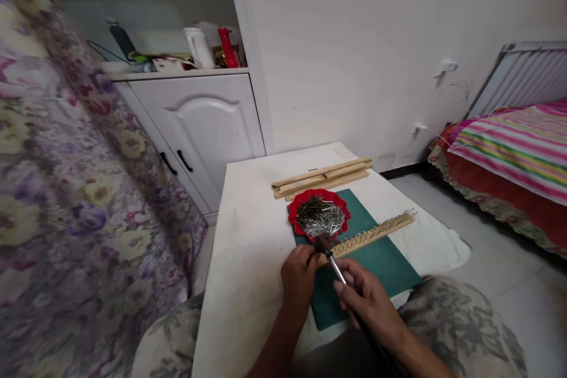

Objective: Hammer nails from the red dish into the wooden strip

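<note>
A wooden strip studded with a row of nails (372, 233) lies across a green mat (385, 260) on a white table (252, 236). My left hand (299, 277) pinches the strip's near end. My right hand (370, 298) grips a hammer (332, 257) by its metal handle, the dark head resting at the strip's near end right beside my left fingers. A red scalloped dish (319, 215) heaped with loose silver nails sits on the mat just beyond the hammer head.
Several plain wooden strips (323, 176) are stacked at the table's far side. A floral curtain (66, 177) hangs close on the left, a white cabinet (199, 130) stands behind, and a bed with a striped cover (514, 153) is on the right.
</note>
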`<action>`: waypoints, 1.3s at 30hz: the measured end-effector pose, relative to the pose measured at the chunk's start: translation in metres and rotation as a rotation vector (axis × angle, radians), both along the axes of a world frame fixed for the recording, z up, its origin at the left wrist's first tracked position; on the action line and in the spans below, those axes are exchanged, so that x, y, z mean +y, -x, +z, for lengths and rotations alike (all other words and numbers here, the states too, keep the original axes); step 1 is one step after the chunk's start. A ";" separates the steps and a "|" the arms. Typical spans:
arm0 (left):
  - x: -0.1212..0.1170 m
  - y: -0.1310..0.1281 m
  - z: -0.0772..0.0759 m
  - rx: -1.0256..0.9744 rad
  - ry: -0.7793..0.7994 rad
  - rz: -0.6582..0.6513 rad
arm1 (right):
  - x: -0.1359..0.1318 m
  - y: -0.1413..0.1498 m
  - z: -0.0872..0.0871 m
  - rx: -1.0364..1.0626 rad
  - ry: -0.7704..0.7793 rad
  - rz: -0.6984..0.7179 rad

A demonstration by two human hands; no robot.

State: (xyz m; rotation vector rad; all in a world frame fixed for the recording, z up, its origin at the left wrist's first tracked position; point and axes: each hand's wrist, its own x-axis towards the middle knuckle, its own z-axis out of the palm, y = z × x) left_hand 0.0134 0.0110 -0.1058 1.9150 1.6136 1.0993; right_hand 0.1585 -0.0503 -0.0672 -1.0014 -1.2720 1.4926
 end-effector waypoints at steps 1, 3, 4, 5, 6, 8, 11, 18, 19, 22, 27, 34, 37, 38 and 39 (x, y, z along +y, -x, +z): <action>0.000 0.000 0.000 0.003 0.004 0.002 | 0.000 0.000 0.000 -0.007 0.000 0.004; 0.000 0.001 0.000 0.004 0.006 0.001 | 0.001 0.000 -0.001 -0.019 0.002 0.007; 0.000 0.001 0.001 0.001 0.003 -0.001 | 0.002 0.000 -0.002 -0.022 0.004 0.009; 0.000 0.001 0.001 -0.004 0.001 -0.005 | 0.002 0.000 -0.003 -0.022 0.007 0.009; 0.000 0.001 0.001 -0.010 -0.001 -0.007 | 0.002 -0.001 -0.003 -0.022 0.009 0.010; 0.000 0.001 0.002 -0.019 0.000 -0.009 | 0.002 -0.001 -0.004 -0.024 -0.005 0.010; 0.001 0.001 0.002 -0.026 0.016 -0.009 | 0.002 -0.002 -0.005 -0.041 -0.038 0.006; 0.002 0.003 0.001 0.014 0.013 -0.035 | 0.003 -0.003 -0.002 -0.026 -0.019 0.006; 0.003 0.004 0.001 0.024 0.012 -0.037 | 0.004 -0.003 -0.001 -0.027 -0.025 0.003; 0.004 0.005 0.002 0.038 -0.012 -0.053 | 0.003 -0.004 0.000 -0.001 -0.020 -0.018; 0.005 0.007 0.008 0.023 -0.015 -0.098 | -0.006 -0.008 -0.003 0.094 0.019 -0.046; -0.001 0.022 0.009 0.183 -0.060 -0.043 | -0.013 -0.023 -0.005 0.171 0.031 -0.086; -0.003 0.029 0.006 0.251 -0.033 -0.053 | -0.014 -0.033 -0.005 0.193 0.033 -0.126; -0.004 0.031 0.005 0.265 -0.018 -0.058 | -0.015 -0.037 -0.004 0.193 0.035 -0.149; -0.004 0.032 0.004 0.273 -0.001 -0.064 | -0.016 -0.041 -0.003 0.191 0.037 -0.179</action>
